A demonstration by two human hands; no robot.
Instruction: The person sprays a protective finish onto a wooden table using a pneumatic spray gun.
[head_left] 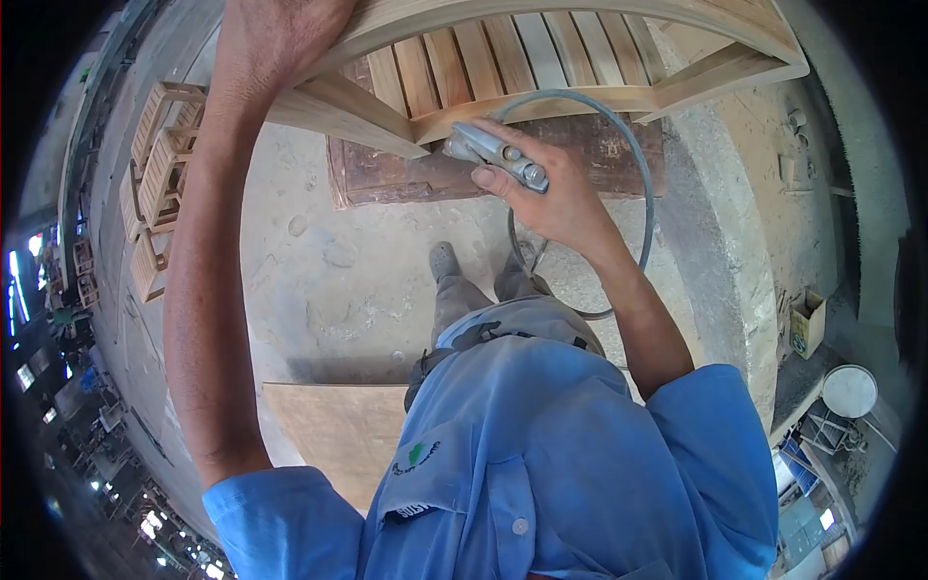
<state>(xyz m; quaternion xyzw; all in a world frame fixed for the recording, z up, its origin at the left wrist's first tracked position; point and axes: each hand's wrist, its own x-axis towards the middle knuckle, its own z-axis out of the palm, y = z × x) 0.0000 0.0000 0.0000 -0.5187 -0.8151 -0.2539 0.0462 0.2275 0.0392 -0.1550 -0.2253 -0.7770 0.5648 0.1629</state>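
A slatted wooden piece of furniture [454,72] with a curved top rail spans the upper part of the view. My left hand [285,39] rests against its rail at the top left; the fingertips are out of frame or hidden. My right hand [541,188] grips a silver metal air tool [498,153], its nozzle end close to the lower curved wooden rail [532,106]. A grey hose [643,174] loops from the tool around my right wrist area and down beside my legs. Beneath the furniture lies a worn dark board [387,179].
Stacked slatted wooden pieces [164,184] stand at the left on the concrete floor [319,261]. A plywood sheet [329,425] lies beside my body at lower left. At the right are a small carton [807,324] and a round white lid or bucket [850,391].
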